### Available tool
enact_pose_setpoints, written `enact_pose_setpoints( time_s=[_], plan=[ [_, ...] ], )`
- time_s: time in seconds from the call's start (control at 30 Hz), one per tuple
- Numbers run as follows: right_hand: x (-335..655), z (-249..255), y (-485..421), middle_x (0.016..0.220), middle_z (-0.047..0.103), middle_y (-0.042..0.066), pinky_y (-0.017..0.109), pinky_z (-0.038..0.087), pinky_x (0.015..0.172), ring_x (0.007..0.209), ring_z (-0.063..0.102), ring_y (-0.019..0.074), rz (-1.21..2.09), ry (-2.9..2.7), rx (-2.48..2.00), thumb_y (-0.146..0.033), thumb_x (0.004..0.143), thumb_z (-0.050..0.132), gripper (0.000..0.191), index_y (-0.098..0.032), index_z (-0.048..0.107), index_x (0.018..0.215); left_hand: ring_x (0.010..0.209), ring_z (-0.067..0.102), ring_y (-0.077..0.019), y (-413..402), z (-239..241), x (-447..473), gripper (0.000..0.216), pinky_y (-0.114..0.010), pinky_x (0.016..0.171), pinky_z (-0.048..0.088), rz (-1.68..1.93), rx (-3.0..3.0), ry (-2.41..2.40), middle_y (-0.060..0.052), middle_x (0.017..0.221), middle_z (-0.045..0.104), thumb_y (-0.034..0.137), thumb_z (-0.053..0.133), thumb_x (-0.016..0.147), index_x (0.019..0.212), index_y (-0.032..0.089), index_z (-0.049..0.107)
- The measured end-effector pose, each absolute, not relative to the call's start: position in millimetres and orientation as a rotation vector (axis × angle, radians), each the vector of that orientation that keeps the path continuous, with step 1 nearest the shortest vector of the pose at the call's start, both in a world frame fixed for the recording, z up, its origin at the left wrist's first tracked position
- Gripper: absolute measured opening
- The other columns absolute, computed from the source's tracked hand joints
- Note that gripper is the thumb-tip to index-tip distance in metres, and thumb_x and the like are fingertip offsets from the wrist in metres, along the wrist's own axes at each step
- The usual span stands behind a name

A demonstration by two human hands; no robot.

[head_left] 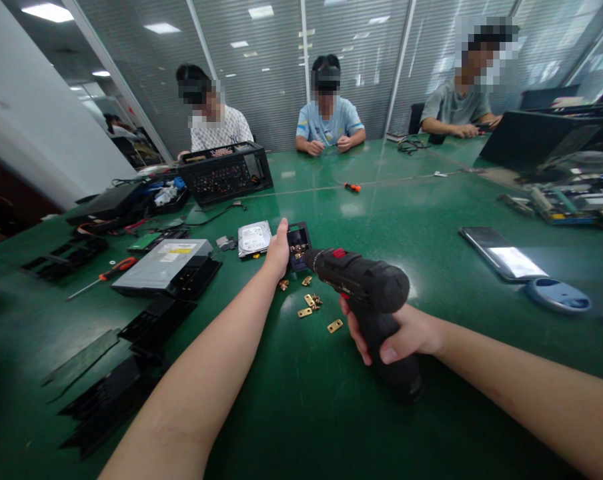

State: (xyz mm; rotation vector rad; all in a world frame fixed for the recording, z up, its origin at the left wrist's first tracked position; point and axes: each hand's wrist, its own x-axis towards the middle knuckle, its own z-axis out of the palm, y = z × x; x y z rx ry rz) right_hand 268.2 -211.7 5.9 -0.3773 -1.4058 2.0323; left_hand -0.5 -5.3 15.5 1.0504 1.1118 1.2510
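1. A small black box (305, 233) is sitting in the left hand (279, 249), which is pinching its side.
2. The right hand (410, 329) is wrapping around a drill (359, 277) that is pointing at the box.
3. Gold pieces (309, 299) are lying on the green surface (291, 413), nearer than the box.
4. A hard drive (254, 237) is resting just left of the box.

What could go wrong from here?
Slip: the drill in the right hand points at the black block that the left hand holds, so the bit could skid into those fingers.
Scatter: the loose brass plates lie just below; a bump might send them sliding.
Knock: the hard drive sits close beside the left hand and could get nudged.
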Motion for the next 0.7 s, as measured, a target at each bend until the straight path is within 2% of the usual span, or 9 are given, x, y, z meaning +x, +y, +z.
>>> enact_pose_setpoints(
  time_s=[0.5, 0.7],
  plan=[
    [269.2, 5.8, -212.2, 0.101, 0.088, 0.001, 0.034, 0.068, 0.072, 0.078, 0.086, 0.0228, 2.047, -1.391, -0.389, -0.037, 0.075, 0.120, 0.088, -0.023, 0.066, 0.143, 0.096, 0.094, -0.0357, -2.5, 12.0, -1.5, 0.086, -0.043, 0.087, 0.075, 1.239, 1.064, 1.127, -0.011, 0.087, 0.088, 0.113, 0.069, 0.089, 0.100, 0.028, 0.078],
    [268.7, 6.2, -211.8, 0.100, 0.089, 0.000, 0.033, 0.068, 0.071, 0.078, 0.086, 0.0228, 2.047, -1.392, -0.388, -0.036, 0.074, 0.120, 0.089, -0.023, 0.066, 0.143, 0.100, 0.094, -0.0367, -2.7, 13.5, 0.0, 0.086, -0.044, 0.088, 0.075, 1.247, 1.052, 1.116, -0.012, 0.088, 0.088, 0.112, 0.068, 0.091, 0.103, 0.028, 0.079]
  ],
)
